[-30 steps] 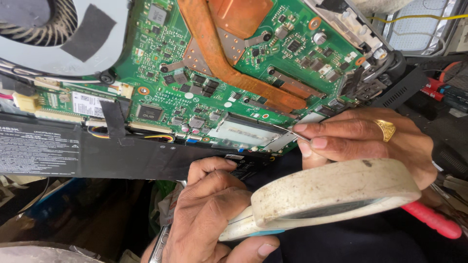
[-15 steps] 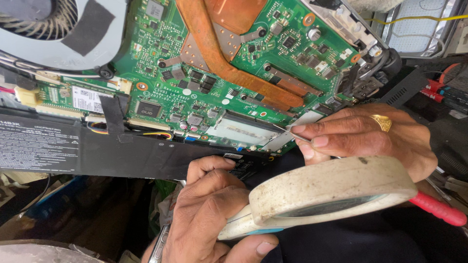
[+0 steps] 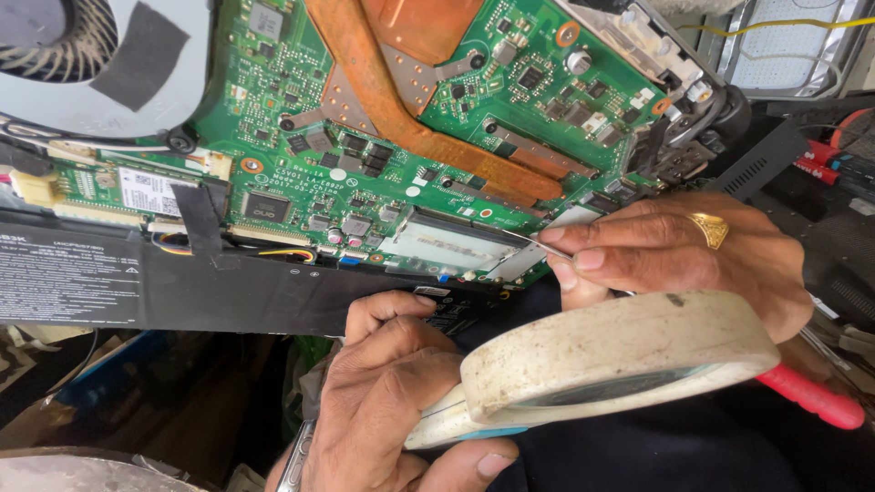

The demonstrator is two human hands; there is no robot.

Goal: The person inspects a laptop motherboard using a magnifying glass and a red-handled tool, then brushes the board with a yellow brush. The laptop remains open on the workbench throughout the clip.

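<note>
Nearest, the left hand (image 3: 383, 401) stays clenched round one worn magnifying glass (image 3: 615, 364), hardly moved since a second ago. Just beyond, the right hand (image 3: 674, 255) still pinches one thin metal probe (image 3: 529, 239), its tip resting on the single green motherboard (image 3: 437, 137); one fan (image 3: 64, 46) lies far left.

My left hand (image 3: 387, 401) is cut off at 6 o'clock; its palm hides the magnifier's (image 3: 620, 364) handle. The magnifier rim covers the lower part of my right hand (image 3: 674, 251). The fine metal probe (image 3: 538, 244) disappears under my fingertips. The cooling fan (image 3: 82, 46) is cropped at 10 o'clock. The battery (image 3: 137, 282) runs off at 9. Board markings are too small to tell.
</note>
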